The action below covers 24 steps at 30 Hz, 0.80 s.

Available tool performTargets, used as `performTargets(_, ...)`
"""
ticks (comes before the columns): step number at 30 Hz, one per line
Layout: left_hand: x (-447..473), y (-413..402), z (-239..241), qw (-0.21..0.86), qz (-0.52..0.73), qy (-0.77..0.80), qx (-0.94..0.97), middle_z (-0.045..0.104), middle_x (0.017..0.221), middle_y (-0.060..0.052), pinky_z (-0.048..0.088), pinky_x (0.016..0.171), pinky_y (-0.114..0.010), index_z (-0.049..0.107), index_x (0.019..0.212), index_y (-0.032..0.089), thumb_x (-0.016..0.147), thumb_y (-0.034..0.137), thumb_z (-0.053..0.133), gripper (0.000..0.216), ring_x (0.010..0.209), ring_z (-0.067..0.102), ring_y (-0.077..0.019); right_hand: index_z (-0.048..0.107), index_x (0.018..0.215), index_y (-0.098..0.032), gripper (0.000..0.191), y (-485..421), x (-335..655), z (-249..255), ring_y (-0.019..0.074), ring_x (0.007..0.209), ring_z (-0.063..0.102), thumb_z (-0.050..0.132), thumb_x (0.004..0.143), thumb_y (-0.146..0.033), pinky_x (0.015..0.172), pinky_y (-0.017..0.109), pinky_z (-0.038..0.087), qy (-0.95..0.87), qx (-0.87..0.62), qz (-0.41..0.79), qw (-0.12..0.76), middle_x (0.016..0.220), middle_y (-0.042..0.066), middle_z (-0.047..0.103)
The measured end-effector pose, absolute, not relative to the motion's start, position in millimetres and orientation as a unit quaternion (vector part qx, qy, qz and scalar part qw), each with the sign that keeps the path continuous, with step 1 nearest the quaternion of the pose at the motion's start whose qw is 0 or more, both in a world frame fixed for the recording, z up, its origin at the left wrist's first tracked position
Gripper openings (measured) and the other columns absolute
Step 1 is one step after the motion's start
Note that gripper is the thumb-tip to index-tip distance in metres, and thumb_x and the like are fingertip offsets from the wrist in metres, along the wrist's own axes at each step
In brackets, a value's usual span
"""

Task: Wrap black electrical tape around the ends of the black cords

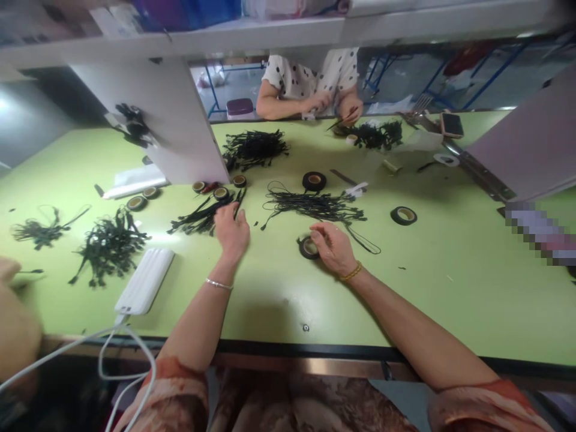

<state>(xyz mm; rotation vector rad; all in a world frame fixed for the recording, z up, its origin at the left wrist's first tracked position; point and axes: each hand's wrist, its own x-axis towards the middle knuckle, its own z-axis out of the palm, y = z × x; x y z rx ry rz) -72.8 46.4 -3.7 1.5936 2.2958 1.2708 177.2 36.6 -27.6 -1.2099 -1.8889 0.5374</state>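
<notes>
Green tabletop (265, 300) runs across my view beneath a pale shelf (288, 36), with a white partition (153, 102) standing toward the left. From my remote seat I start at the far left: a small cluster of dark cables (42, 233), then a larger heap (110, 243), its short leads tangled and their ends poking out. Just right of that lies a white power bank (146, 279), a white cord (154, 364) in its near end.

Next, my left hand (233, 234) is palm down, fingers bent over the right part of a black cable bundle (193, 219) of thin, bunched strands. Around 2 tape rolls sit by its far edge. Right of these, a loose spread of cables (315, 205) lies flat, thin loops sticking out.

Nearer me, my right hand (335, 246) curls at the right edge of a black tape roll (306, 251), dark-sided with a paler core. Fingers hide the contact, so I can't tell whether either hand is gripping. Farther right, another roll (404, 215) lies flat, and beyond it a phone (451, 125).
</notes>
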Motion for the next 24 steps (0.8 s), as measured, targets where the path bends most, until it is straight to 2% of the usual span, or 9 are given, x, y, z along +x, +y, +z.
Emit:
performTargets(1, -76, 48, -6, -0.020, 0.421, 0.751, 0.508, 0.057, 0.130, -0.015, 0.041, 0.098, -0.048, 0.061, 0.121, 0.019, 0.089, 0.029, 0.052, 0.034, 0.123, 0.049, -0.0303, 0.063, 0.093, -0.021, 0.031, 38, 176, -29, 0.0227, 0.079, 0.060, 0.044, 0.096, -0.044, 0.076, 0.037, 0.044, -0.761, -0.474, 0.193, 0.398, 0.087, 0.009, 0.069)
performTargets(3, -75, 50, -11, -0.057, 0.410, 0.731, 0.543, 0.049, 0.142, -0.014, 0.035, 0.106, -0.052, 0.057, 0.129, 0.021, 0.091, 0.027, 0.050, 0.039, 0.133, 0.040, -0.0306, 0.063, 0.087, -0.020, 0.031, 40, 173, -30, 0.0225, 0.081, 0.059, 0.042, 0.097, -0.041, 0.078, 0.037, 0.043, -0.783, -0.459, 0.169, 0.383, 0.087, 0.009, 0.070)
performTargets(7, -60, 48, -23, 0.045, 0.270, 0.633, 0.724, 0.058, 0.129, -0.015, 0.042, 0.100, -0.046, 0.060, 0.126, 0.019, 0.091, 0.025, 0.050, 0.037, 0.119, 0.052, -0.0277, 0.062, 0.082, -0.020, 0.033, 44, 168, -30, 0.0215, 0.079, 0.056, 0.039, 0.099, -0.038, 0.079, 0.036, 0.041, -0.808, -0.446, 0.160, 0.348, 0.082, 0.008, 0.068)
performTargets(10, -54, 47, -27, 0.094, 0.206, 0.620, 0.751, 0.065, 0.105, -0.013, 0.046, 0.089, -0.041, 0.069, 0.099, 0.018, 0.088, 0.017, 0.046, 0.025, 0.100, 0.058, -0.0254, 0.061, 0.081, -0.021, 0.033, 46, 168, -29, 0.0212, 0.079, 0.055, 0.039, 0.099, -0.037, 0.079, 0.036, 0.041, -0.809, -0.446, 0.169, 0.344, 0.080, 0.007, 0.067)
performTargets(12, -54, 46, -24, 0.143, 0.250, 0.631, 0.721, 0.065, 0.091, -0.011, 0.047, 0.083, -0.039, 0.067, 0.089, 0.017, 0.087, 0.015, 0.045, 0.022, 0.088, 0.059, -0.0224, 0.060, 0.080, -0.020, 0.033, 47, 168, -29, 0.0214, 0.078, 0.056, 0.039, 0.099, -0.036, 0.079, 0.036, 0.041, -0.802, -0.447, 0.180, 0.352, 0.080, 0.008, 0.067)
performTargets(17, -48, 42, -4, 0.416, 0.508, 0.532, 0.535, 0.060, 0.078, 0.000, 0.048, 0.068, -0.027, 0.059, 0.095, 0.018, 0.078, 0.023, 0.059, 0.017, 0.069, 0.057, -0.0118, 0.063, 0.089, -0.019, 0.026, 50, 170, -33, 0.0234, 0.084, 0.057, 0.041, 0.097, -0.031, 0.082, 0.037, 0.043, -0.774, -0.471, 0.176, 0.384, 0.087, 0.009, 0.068)
performTargets(20, -46, 42, 6, 0.457, 0.637, 0.461, 0.415, 0.060, 0.076, 0.002, 0.048, 0.067, -0.023, 0.059, 0.084, 0.018, 0.071, 0.022, 0.066, 0.015, 0.067, 0.057, -0.0089, 0.063, 0.102, -0.019, 0.021, 56, 173, -40, 0.0254, 0.095, 0.058, 0.045, 0.093, -0.026, 0.088, 0.040, 0.045, -0.746, -0.494, 0.149, 0.422, 0.100, 0.011, 0.068)
performTargets(24, -51, 47, 7, 0.508, 0.689, 0.418, 0.304, 0.065, 0.089, -0.002, 0.048, 0.064, -0.021, 0.061, 0.074, 0.015, 0.063, 0.012, 0.069, 0.014, 0.065, 0.057, -0.0063, 0.063, 0.109, -0.016, 0.027, 64, 178, -46, 0.0282, 0.105, 0.057, 0.048, 0.088, -0.020, 0.096, 0.046, 0.045, -0.734, -0.502, 0.128, 0.439, 0.110, 0.014, 0.066)
